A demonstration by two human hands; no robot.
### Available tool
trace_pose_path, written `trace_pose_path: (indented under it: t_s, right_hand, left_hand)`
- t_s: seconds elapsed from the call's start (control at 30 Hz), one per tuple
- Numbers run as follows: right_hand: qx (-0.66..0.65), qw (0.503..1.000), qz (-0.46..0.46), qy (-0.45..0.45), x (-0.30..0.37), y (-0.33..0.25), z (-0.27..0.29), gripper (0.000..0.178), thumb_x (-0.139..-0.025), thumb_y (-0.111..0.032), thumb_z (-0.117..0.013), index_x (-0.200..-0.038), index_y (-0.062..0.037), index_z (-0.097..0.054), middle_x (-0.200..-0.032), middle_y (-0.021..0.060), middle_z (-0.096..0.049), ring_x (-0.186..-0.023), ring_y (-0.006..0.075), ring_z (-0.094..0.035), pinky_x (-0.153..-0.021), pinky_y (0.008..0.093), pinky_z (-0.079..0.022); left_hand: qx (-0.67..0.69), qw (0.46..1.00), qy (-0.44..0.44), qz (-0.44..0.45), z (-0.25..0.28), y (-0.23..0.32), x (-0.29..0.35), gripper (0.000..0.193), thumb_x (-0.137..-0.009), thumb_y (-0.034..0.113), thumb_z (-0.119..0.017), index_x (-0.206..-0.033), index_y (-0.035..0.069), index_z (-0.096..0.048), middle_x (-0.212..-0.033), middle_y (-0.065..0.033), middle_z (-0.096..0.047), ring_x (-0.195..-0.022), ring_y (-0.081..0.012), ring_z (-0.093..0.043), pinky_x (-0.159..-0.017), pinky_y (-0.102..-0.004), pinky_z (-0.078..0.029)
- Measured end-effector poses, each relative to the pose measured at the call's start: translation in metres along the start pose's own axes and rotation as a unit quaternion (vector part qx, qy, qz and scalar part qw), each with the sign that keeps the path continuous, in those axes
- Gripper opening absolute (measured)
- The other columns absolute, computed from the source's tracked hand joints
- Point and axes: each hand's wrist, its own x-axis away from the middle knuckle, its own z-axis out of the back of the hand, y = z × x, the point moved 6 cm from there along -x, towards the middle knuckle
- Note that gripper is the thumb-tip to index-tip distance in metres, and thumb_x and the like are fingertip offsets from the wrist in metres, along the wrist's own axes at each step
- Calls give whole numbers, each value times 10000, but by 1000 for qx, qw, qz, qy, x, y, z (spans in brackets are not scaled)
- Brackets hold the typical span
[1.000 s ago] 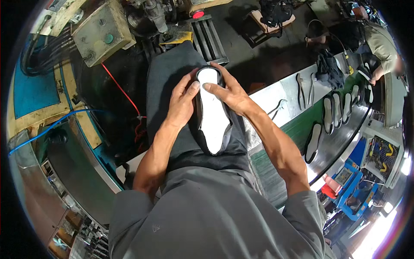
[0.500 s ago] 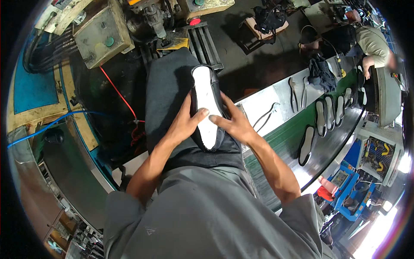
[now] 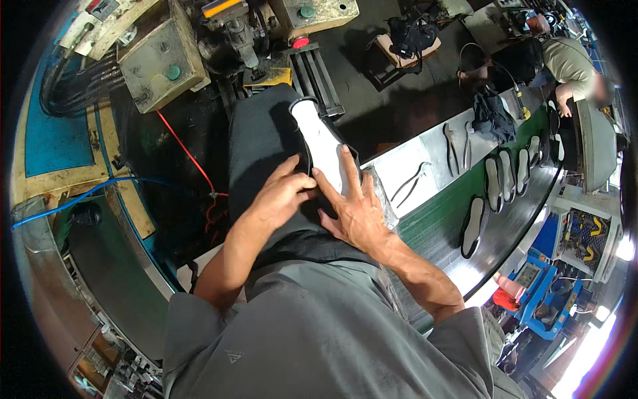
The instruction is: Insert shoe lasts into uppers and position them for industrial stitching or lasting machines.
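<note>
White-faced, black-edged shoe (image 3: 316, 136), long and narrow

Shoe (image 3: 334, 133) black, its bottom (image 3: 322, 141) white; shirt (image 3: 312, 326) grey; belt (image 3: 435, 223) green; button (image 3: 301, 42) red.

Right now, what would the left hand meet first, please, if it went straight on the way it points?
The left hand would likely meet the shoe first, or else the right hand; depth is unclear.

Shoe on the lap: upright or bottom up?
Bottom up: the shoe shows its white underside to the camera, black upper along the edge, and fingers of the right hand lie over it.
</note>
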Motion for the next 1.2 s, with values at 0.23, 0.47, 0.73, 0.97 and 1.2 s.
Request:
trace_pose_path:
  t_s: [0.23,0.47,0.73,0.97,1.2]
  right_hand:
    - [-53,998,20,12,-5,-1,8,719,-876,-320,-843,-1560,-302,-621,-1745,321,-206,-1206,525,-575,-989,596,-594]
    - [-81,996,39,27,-13,7,10,691,-850,-291,-851,-1515,-279,-666,-1752,299,-221,-1259,543,-556,-1053,619,-556]
    - [-170,980,51,93,-48,8,86,679,-810,-257,-879,-1464,-174,-717,-1711,331,-311,-1396,556,-527,-1128,595,-517]
    - [-142,948,130,253,-212,-48,197,696,-768,-203,-885,-1431,-81,-712,-1658,365,-372,-1451,557,-525,-1187,538,-491]
    - [-161,930,119,308,-379,-72,188,713,-807,-241,-863,-1484,-111,-680,-1653,339,-370,-1415,544,-535,-1177,553,-494]
  left_hand:
    - [-558,726,160,-369,25,116,-87,357,-1033,173,-685,-1336,-18,-698,-1207,-252,-729,-1149,-453,-701,-983,-483,-554]
    - [-567,740,136,-335,37,126,-108,226,-1058,143,-652,-1115,-53,-747,-1028,-262,-764,-994,-428,-762,-850,-444,-574]
    - [-326,900,79,-280,100,148,-120,369,-1135,306,-606,-1296,-5,-723,-1207,-181,-763,-1129,-325,-716,-1001,-429,-546]
    - [-723,468,325,-391,133,140,-140,313,-999,306,-720,-1213,80,-755,-1203,-168,-707,-1190,-384,-640,-1094,-536,-451]
    - [-682,551,343,-338,152,168,-138,265,-993,281,-707,-1121,56,-764,-1072,-143,-734,-1116,-352,-664,-1032,-529,-489]
